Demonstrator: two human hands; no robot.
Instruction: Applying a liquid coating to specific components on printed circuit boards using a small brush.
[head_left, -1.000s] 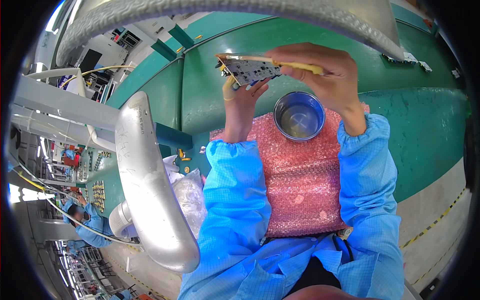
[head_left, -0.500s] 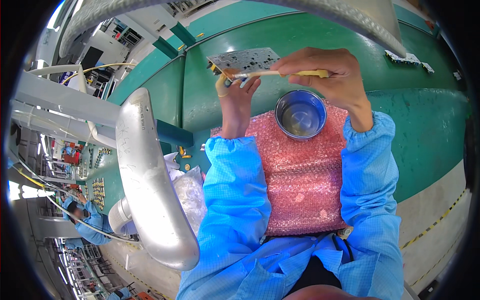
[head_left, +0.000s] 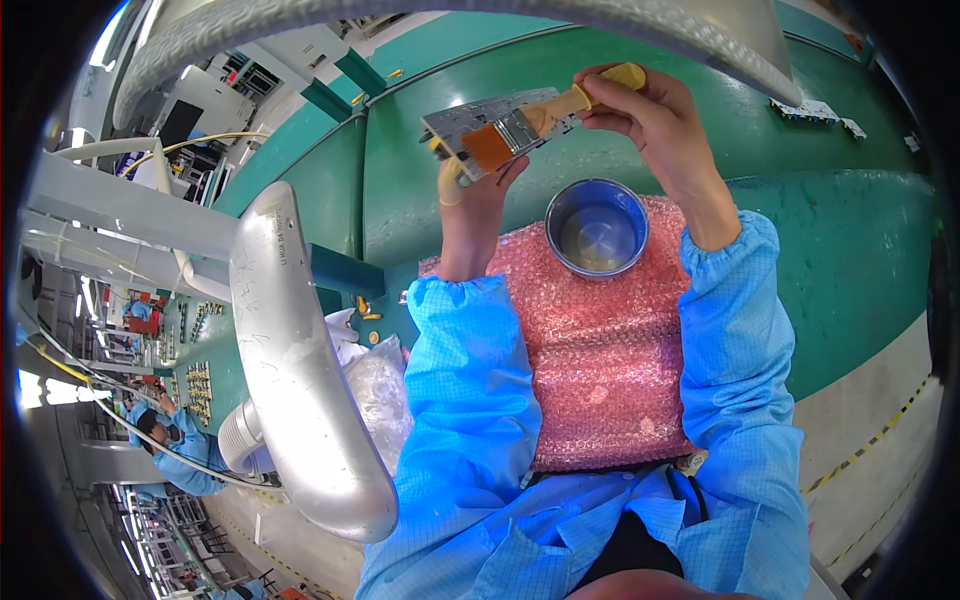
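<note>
My left hand (head_left: 472, 215) holds up a circuit board (head_left: 452, 122) by its near edge, with yellow finger covers on some fingertips. Most of the board's near side is hidden behind a flat paintbrush (head_left: 547, 116). My right hand (head_left: 655, 125) is closed round the yellow end of its wooden handle. The brush's orange-brown bristles lie over the board's near left part, and whether they touch it I cannot tell. Below and between my hands stands a round metal bowl (head_left: 553, 232) with some clear liquid at its bottom. It rests on pink bubble wrap (head_left: 610, 350).
A large silver fume hood (head_left: 300, 370) on a ribbed hose stands close by my left forearm. A pale curved bar (head_left: 560, 12) crosses overhead. Several boards (head_left: 805, 115) lie on the green table (head_left: 830, 260) at far right. Clear plastic bags (head_left: 380, 385) sit beside my left sleeve. A co-worker (head_left: 180, 445) works at left.
My right hand has moved up and away, and the brush has turned from edge-on to show its broad face across the board. The board has shifted slightly in my left hand.
</note>
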